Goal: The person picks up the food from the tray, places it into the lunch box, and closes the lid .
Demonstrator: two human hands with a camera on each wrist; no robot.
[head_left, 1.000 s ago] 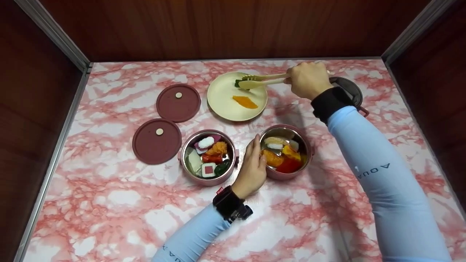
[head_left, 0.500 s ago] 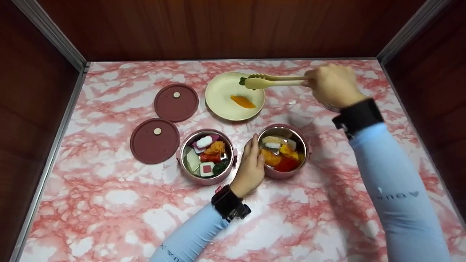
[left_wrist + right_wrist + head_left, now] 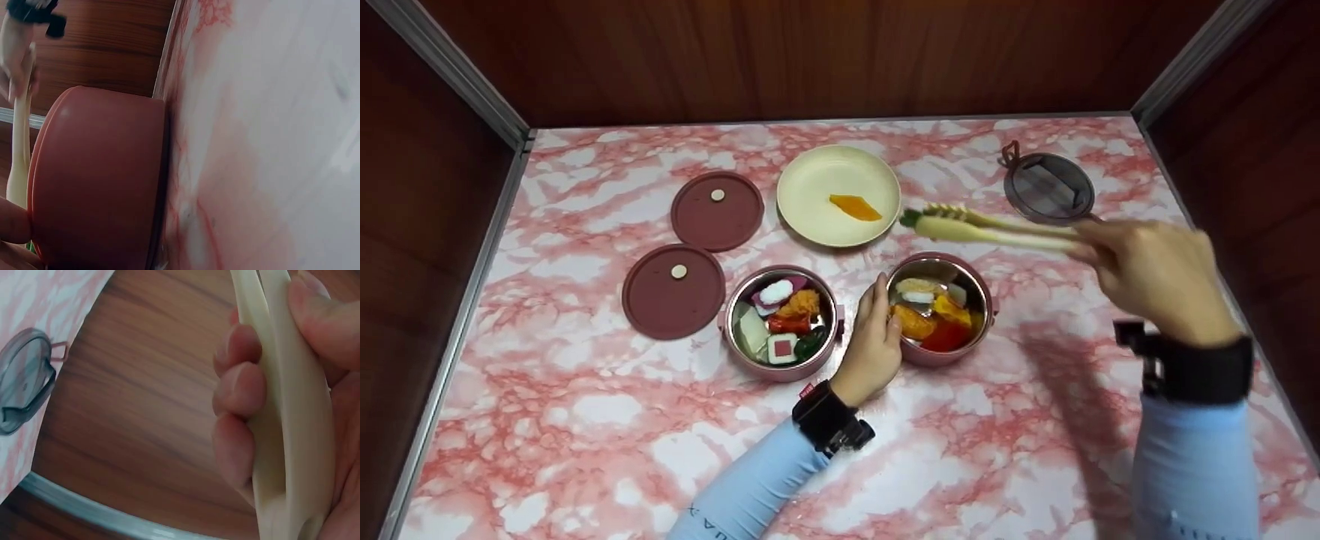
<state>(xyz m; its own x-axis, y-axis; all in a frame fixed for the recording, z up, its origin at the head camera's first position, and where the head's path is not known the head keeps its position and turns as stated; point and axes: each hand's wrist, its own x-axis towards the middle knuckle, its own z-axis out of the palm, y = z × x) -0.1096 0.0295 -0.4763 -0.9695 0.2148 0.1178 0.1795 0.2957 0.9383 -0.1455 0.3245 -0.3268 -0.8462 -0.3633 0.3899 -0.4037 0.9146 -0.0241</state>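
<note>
My right hand grips cream tongs, fingers and thumb wrapped round the handles in the right wrist view. A dark green food piece is pinched at the tongs' tips, above the table behind the right pink lunch pot. With fairly straight fingers, my left hand rests against that pot's left side. Several toy-like food pieces, yellow, orange and red, lie inside it. A second pink lunch pot holds more pieces and stands left of the left hand. One orange slice lies on the cream plate.
Two dark red round lids lie flat at the left, nearly touching. A clear, dark-rimmed lid with a handle lies at the back right. Dark wooden panels border the marbled table.
The tongs have lifted the green piece off the plate and carried it right and toward me. My right hand has come nearer, uncovering the clear lid. My left hand stays at the pot.
</note>
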